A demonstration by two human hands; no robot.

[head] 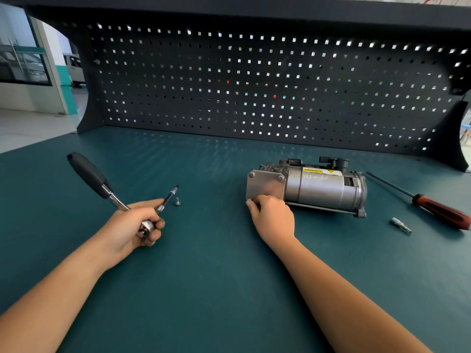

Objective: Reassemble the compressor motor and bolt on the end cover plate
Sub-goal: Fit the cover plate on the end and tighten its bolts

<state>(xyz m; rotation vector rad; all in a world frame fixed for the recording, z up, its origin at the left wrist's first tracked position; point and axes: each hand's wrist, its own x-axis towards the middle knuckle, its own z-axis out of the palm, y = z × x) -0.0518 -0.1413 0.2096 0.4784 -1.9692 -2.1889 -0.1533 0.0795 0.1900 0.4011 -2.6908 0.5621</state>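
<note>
Currently: we judge we are hand-starting a bolt at the lower corner, on our left, of the end cover plate [265, 186]. The plate sits on the near end of the compressor motor [323, 191], which lies on its side on the bench [216, 276].
Right hand [274, 217]: fingers curled against that corner; we cannot tell whether they pinch a bolt or only steady the plate.
Left hand [137, 225]: clamped round the head of the ratchet [89, 174], its extension bit [168, 197] pointing away from us.
Fitted: two bolts [251, 175] show in the plate's upper corners.
Spare: one loose bolt [177, 201] lies just beside the bit.
Risk, cross-threading: driving with the ratchet before the thread catches by hand.
Risk, lost bolt: a sweep of the bit could knock the loose bolt away.
Risk, skewed plate: tightening one corner fully first.
</note>
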